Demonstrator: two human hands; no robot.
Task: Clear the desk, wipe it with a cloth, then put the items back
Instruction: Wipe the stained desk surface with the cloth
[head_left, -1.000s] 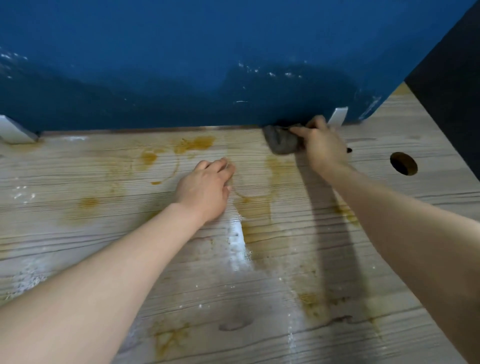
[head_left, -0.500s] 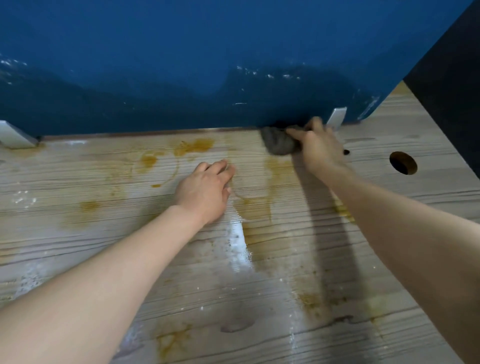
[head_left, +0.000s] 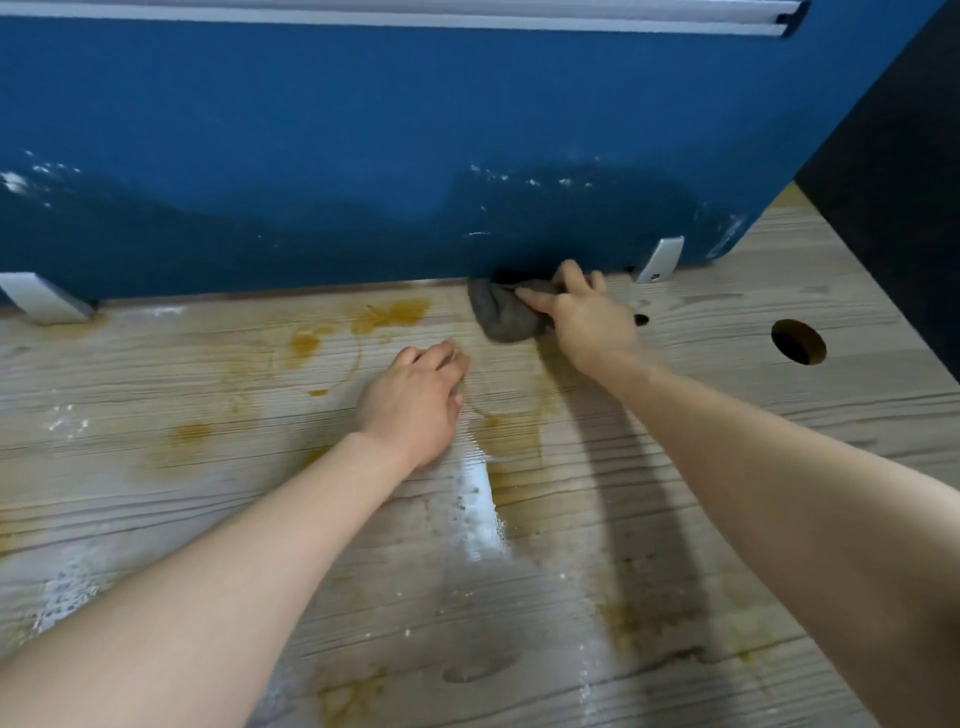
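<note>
A bunched grey cloth (head_left: 503, 316) lies on the wooden desk (head_left: 208, 519) at its far edge, against the blue partition. My right hand (head_left: 587, 317) grips the cloth, thumb across its top and fingers curled around its right side. My left hand (head_left: 415, 400) rests palm down on the desk a little nearer and to the left, its fingers lying flat and holding nothing. Orange-brown stains (head_left: 389, 314) and white powdery patches (head_left: 480, 514) mark the desk surface.
The blue partition (head_left: 363, 156) closes off the back of the desk, held by white brackets (head_left: 661, 260) at right and left (head_left: 41, 299). A round cable hole (head_left: 798, 341) sits at the right. A dark panel (head_left: 904, 182) borders the right side.
My right hand with the cloth has shifted slightly left along the partition's base. My left hand stays pressed in the same spot.
</note>
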